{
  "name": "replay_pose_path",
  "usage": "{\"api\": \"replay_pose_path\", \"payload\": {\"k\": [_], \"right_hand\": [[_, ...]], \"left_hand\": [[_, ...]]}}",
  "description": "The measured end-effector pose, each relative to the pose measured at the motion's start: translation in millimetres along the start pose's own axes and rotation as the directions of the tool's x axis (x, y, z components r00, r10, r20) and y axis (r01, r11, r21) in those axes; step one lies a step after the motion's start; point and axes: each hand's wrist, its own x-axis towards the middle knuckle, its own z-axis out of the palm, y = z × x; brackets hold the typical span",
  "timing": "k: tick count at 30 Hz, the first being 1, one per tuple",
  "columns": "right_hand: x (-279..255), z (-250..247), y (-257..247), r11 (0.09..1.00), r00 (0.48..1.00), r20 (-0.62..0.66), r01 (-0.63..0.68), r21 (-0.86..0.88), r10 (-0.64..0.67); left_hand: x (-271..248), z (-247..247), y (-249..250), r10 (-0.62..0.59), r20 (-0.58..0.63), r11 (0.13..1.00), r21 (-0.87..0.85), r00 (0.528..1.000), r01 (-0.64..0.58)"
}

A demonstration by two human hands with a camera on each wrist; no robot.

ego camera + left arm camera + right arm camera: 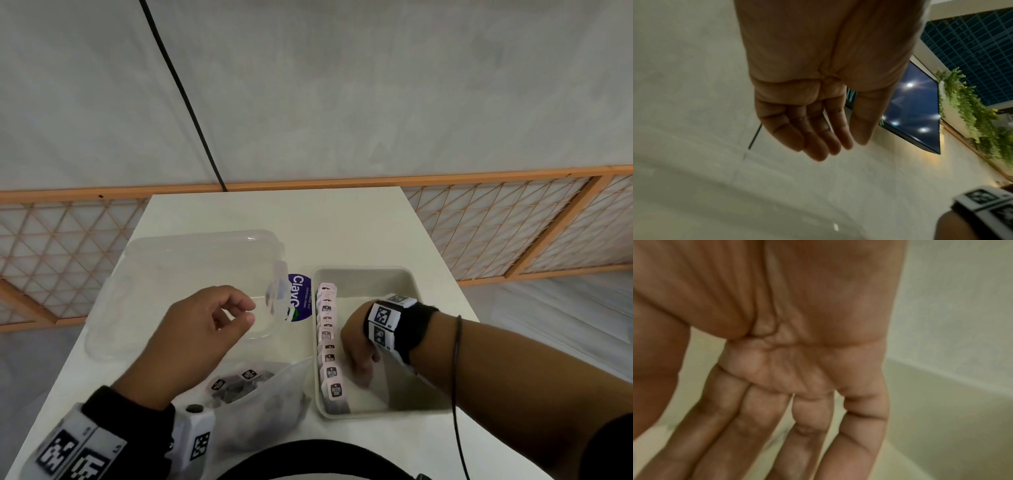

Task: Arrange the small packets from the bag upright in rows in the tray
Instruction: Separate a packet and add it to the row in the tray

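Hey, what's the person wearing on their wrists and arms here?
Both hands are bare. The left hand has a black sleeve at the wrist. Each wrist carries a black band holding white blocks printed with black square markers. A thin black cable runs along the right forearm behind the right hand.

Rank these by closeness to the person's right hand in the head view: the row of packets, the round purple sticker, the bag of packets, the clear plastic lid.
From the right hand:
1. Row of packets, just to its left inside the tray.
2. Bag of packets, left of the tray, near edge.
3. Purple sticker, beyond the bag, beside the tray's far corner.
4. Clear plastic lid, farthest left.
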Motion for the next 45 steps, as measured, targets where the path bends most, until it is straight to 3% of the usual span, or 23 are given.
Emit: {"api": "replay_pose_path", "payload": {"k": [4, 8, 10, 12, 14, 16, 19, 22, 29, 31, 35, 41, 45], "right_hand": [[-56.9, -27.6, -6.1, 0.994, 0.960, -0.281, 0.048, 0.097, -0.019], [-109.5, -44.9, -29.6, 0.975, 0.783, -0.614, 0.198, 0.098, -0.097], [-124.0, -49.3, -54.4, 0.939, 0.708, -0.685, 0.328, 0.107, -0.169], [-132.0, -49.7, -85.5, 0.886, 0.688, -0.669, 0.454, 0.094, -0.282], [-126.7, -47.6, -114.7, 0.874, 0.692, -0.608, 0.485, -0.009, -0.390], [-113.7, -44.5, -137.5, 0.895, 0.732, -0.525, 0.418, -0.156, -0.433], [-95.1, -38.3, -158.6, 0.919, 0.844, -0.403, 0.236, -0.315, -0.355], [-83.2, -35.4, -169.9, 0.912, 0.888, -0.339, 0.180, -0.367, -0.311], [-55.1, -36.4, -204.0, 0.940, 0.859, -0.432, 0.146, -0.307, -0.275], [-49.6, -32.6, -216.3, 0.939, 0.880, -0.390, 0.154, -0.308, -0.272], [-33.7, -24.1, -234.5, 0.903, 0.874, -0.346, 0.203, -0.379, -0.341], [-27.4, -19.5, -233.0, 0.875, 0.834, -0.414, 0.154, -0.458, -0.364], [-17.4, -12.7, -233.2, 0.846, 0.848, -0.375, 0.147, -0.513, -0.375]], "left_hand": [[-12.6, -31.8, -18.5, -0.072, 0.087, 0.973, 0.224, 0.994, 0.051], [-28.2, -51.3, -42.0, -0.294, 0.202, 0.872, 0.457, 0.934, 0.176], [-39.7, -50.8, -51.3, -0.407, 0.209, 0.814, 0.525, 0.889, 0.249], [-48.7, -44.0, -60.9, -0.457, 0.203, 0.803, 0.512, 0.866, 0.304], [-55.2, -35.0, -70.0, -0.450, 0.161, 0.816, 0.474, 0.878, 0.331], [-58.5, -26.2, -72.6, -0.418, 0.096, 0.820, 0.468, 0.903, 0.330], [-64.7, -14.4, -68.6, -0.388, -0.035, 0.832, 0.417, 0.921, 0.366], [-74.2, -6.6, -74.3, -0.376, -0.068, 0.850, 0.372, 0.924, 0.373], [-92.7, -3.4, -78.5, -0.236, 0.006, 0.948, 0.222, 0.972, 0.229], [-92.6, -4.2, -76.4, -0.198, 0.014, 0.959, 0.211, 0.980, 0.191], [-94.1, -7.1, -75.9, -0.207, 0.000, 0.964, 0.173, 0.978, 0.204], [-99.2, -12.8, -80.4, -0.252, -0.032, 0.952, 0.174, 0.967, 0.254], [-100.7, -12.7, -82.5, -0.263, -0.005, 0.948, 0.185, 0.965, 0.259]]}}
